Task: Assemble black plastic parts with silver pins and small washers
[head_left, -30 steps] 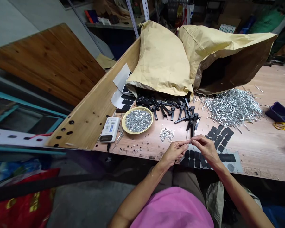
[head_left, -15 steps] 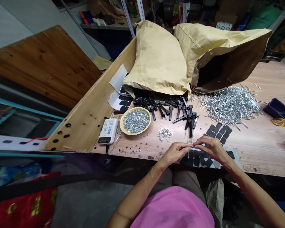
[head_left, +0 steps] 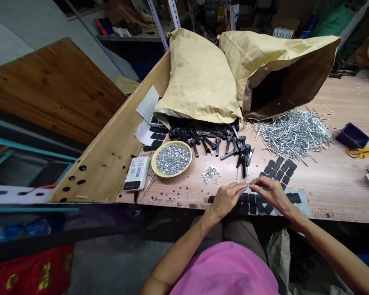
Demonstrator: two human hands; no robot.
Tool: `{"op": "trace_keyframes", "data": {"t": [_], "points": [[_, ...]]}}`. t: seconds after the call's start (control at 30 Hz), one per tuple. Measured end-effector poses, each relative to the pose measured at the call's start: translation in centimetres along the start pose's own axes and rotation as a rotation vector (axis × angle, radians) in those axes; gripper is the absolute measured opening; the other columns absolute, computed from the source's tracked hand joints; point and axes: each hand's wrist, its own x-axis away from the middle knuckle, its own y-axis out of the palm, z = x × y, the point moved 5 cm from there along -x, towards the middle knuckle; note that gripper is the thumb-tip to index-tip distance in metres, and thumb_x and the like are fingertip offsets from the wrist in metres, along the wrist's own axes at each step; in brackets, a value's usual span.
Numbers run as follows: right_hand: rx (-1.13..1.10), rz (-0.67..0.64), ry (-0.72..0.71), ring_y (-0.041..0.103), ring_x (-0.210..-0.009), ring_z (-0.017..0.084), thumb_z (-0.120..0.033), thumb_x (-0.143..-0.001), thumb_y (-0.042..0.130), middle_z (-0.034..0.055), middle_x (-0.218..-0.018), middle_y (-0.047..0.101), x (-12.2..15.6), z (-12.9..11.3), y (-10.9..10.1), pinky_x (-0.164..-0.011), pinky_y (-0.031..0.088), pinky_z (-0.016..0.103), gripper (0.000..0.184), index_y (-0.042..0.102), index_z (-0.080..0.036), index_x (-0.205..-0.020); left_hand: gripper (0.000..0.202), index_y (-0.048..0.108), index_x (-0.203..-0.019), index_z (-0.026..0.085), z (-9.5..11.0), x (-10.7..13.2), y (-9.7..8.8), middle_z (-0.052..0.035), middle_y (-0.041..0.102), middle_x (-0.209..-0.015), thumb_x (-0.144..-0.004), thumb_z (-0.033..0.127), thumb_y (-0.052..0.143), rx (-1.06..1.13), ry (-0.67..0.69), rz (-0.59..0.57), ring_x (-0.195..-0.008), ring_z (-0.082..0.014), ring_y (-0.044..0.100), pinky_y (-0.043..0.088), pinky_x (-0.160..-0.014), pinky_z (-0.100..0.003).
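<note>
At the far left, low down, lies a red bag [head_left: 30, 266] with gold marks too blurred for me to read. On the workbench [head_left: 341, 176], against its wooden side wall [head_left: 110, 157], a white device [head_left: 137, 174] carries blue print, also too small to make out. Next comes a pale yellow bowl [head_left: 156, 169] of small shiny metal bits, and to its right a loose scatter of washers [head_left: 211, 175].

At the bench edge, a person in a pink top [head_left: 227, 270] has both bare hands nearly meeting. The left hand [head_left: 224, 201] is closed to a pinch, thumb and forefinger on a thin metallic piece [head_left: 247, 185]. The right hand [head_left: 271, 192] meets it, thumb and finger pinched at the piece's other end, the remaining fingers loosely curled. The piece sits between the two sets of fingertips, just in front of a cluster of black parts [head_left: 241, 153].

Under and beside the right hand are black pads [head_left: 275, 170], some on a grey sheet [head_left: 305, 207]. Further right are heaped metal rods [head_left: 295, 135] and a dark blue tray [head_left: 353, 136].
</note>
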Motion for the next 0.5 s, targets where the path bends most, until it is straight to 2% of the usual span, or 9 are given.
{"op": "trace_keyframes", "data": {"t": [0.17,0.4,0.5], "points": [[0.037,0.056,-0.014,0.059,-0.060,0.016,-0.052,-0.083,0.053,0.0027,-0.066,0.064,0.05,-0.61,0.41,-0.060,0.049,0.027,0.034,0.061,-0.022,-0.069,0.027,0.068,-0.108,0.020,0.21,0.11,0.06,-0.0075,0.073,-0.093,-0.090,0.023,0.048,-0.054,0.018,0.014,-0.085,-0.0182,0.069,0.053,-0.077,-0.028],[-0.167,0.014,0.053,0.062,-0.062,0.016,-0.052,-0.083,0.054,0.0025,-0.069,0.066,-0.02,-0.19,0.64,-0.062,0.051,0.028,0.033,0.068,-0.023,-0.081,0.021,0.071,-0.099,0.021,0.03,-0.38,-0.44,-0.0053,0.074,-0.097,-0.086,0.021,0.055,0.145,-0.065,0.064,-0.087,-0.0184,0.068,0.054,-0.082,-0.029],[-0.170,0.040,0.012,0.063,-0.066,0.017,-0.052,-0.080,0.059,0.0042,-0.074,0.068,-0.05,-0.18,0.09,-0.064,0.052,0.029,0.031,0.071,-0.023,-0.079,0.020,0.073,-0.096,0.020,-0.08,-0.52,-0.37,-0.0056,0.074,-0.096,-0.084,0.022,0.056,0.223,-0.101,0.048,-0.087,-0.0190,0.069,0.054,-0.083,-0.030]]}}
